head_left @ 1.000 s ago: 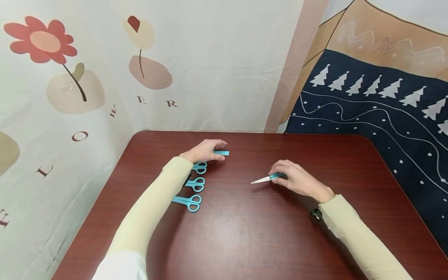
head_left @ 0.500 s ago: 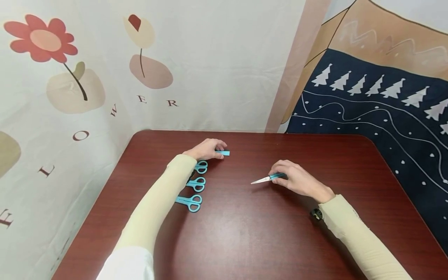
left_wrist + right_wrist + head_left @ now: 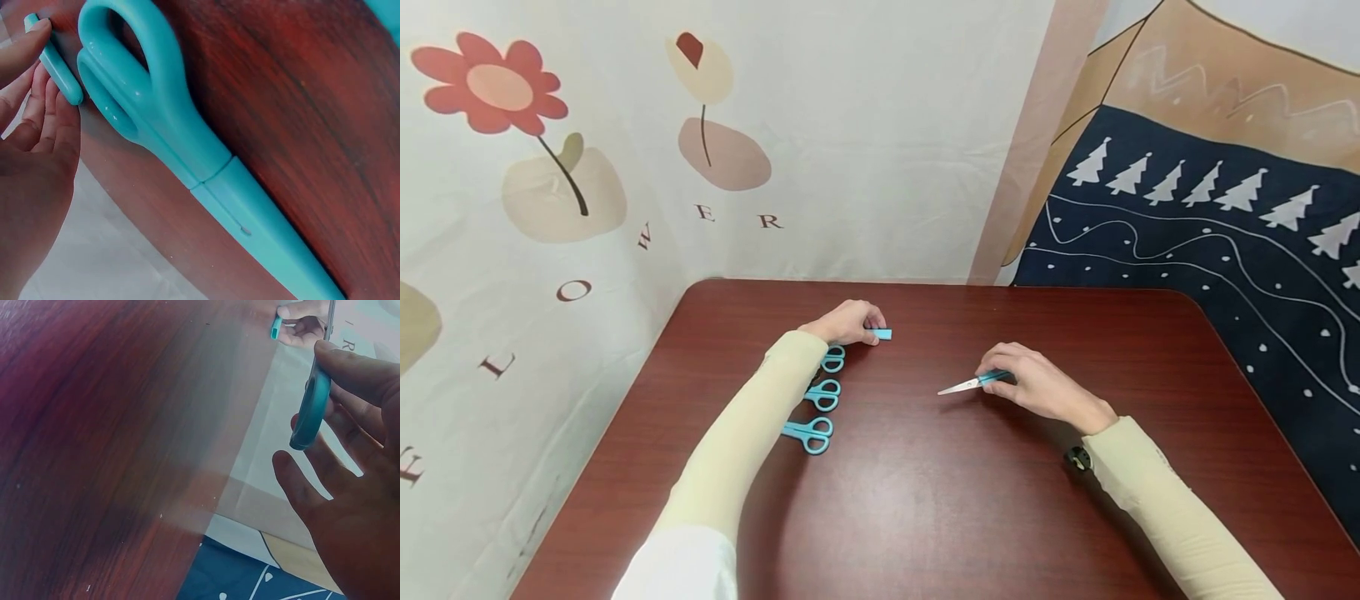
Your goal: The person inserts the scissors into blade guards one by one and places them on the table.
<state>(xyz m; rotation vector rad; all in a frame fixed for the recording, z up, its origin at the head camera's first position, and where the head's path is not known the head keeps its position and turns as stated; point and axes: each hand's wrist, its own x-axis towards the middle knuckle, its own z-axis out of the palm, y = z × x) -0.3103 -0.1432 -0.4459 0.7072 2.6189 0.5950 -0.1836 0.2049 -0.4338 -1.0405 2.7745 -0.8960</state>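
Observation:
At the far left of the table, my left hand point(image 3: 848, 322) pinches a small turquoise scissors cover point(image 3: 883, 334) between thumb and fingers. The left wrist view shows this cover point(image 3: 60, 75) lying along the fingers with the thumb on it. My right hand point(image 3: 1033, 385) holds a pair of scissors point(image 3: 958, 387) by its turquoise handles, bare metal blades pointing left toward the table's middle. In the right wrist view the scissors' handle point(image 3: 312, 412) sits between thumb and fingertips. Beneath the left forearm lie three more turquoise scissors point(image 3: 812, 434); one pair point(image 3: 169, 112) has its blades covered.
The scissors lie in a column, handles to the right, partly hidden by the left sleeve point(image 3: 752, 433). The reddish-brown table point(image 3: 925, 517) ends at a pale curtain point(image 3: 880, 167) with flower prints behind and a dark blue tree-patterned cloth point(image 3: 1187, 225) at right.
My left hand has shifted slightly right and toward me with the cover, its fingers drawing in around it. The right hand and its scissors have stayed in place.

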